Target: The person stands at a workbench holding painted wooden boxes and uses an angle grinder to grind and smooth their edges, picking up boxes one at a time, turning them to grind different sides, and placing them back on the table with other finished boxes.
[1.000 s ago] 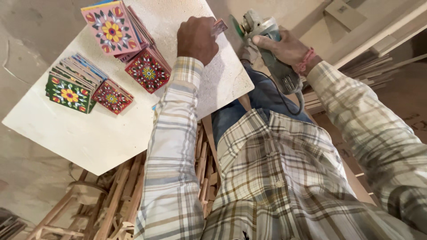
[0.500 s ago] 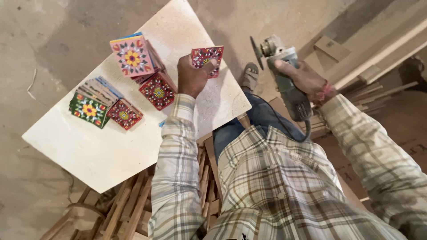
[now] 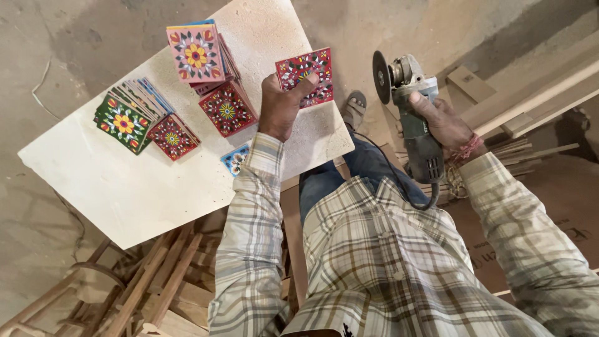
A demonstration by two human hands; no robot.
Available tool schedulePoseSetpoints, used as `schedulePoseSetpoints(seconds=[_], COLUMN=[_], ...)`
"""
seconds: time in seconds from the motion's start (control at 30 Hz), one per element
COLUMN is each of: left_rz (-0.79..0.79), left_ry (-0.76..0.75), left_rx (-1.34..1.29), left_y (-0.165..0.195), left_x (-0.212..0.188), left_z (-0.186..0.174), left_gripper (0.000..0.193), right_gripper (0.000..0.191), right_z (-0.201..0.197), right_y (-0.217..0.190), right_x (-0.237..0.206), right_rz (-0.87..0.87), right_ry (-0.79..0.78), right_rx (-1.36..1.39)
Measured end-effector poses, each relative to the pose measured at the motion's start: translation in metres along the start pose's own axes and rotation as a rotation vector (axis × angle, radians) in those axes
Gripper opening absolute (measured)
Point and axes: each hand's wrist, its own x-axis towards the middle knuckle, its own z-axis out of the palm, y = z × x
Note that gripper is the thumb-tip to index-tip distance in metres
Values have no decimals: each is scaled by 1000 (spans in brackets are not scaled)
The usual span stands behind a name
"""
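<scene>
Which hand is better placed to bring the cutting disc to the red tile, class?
Probably the right hand: it grips the angle grinder, its disc facing the red tile. The left hand is occupied holding that tile above the white board.

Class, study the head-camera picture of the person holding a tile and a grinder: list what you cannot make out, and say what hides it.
1. Head view: the lower left corner of the red tile is covered by the left hand.
2. The grinder grip is hidden under the right hand.
3. The small blue tile is partly hidden by the left sleeve.
4. The lower tiles in the fanned green stack are overlapped by those on top.
</scene>
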Motion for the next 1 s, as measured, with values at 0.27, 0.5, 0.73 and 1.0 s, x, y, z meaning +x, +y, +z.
schedulePoseSetpoints(seconds=[0.27,0.5,0.73,1.0], left_rz=[37,309,360,410], left_ry=[20,171,148,-24], left_rx=[190,1043,1395,1564], left_y=[-19,-32,-44,-49], left_x=[-1,1,5,21], left_z=[-5,-7,3,7], left_gripper=[18,18,36,16], right_gripper=[57,58,59,65], right_z=[-3,-4,8,16], right_y=[16,28,16,4], right_x=[-1,0,-17,-6], right_rz=[-47,-115,18,83], right_ry=[-28,-52,-44,-20], right_rx=[5,-24,65,-114])
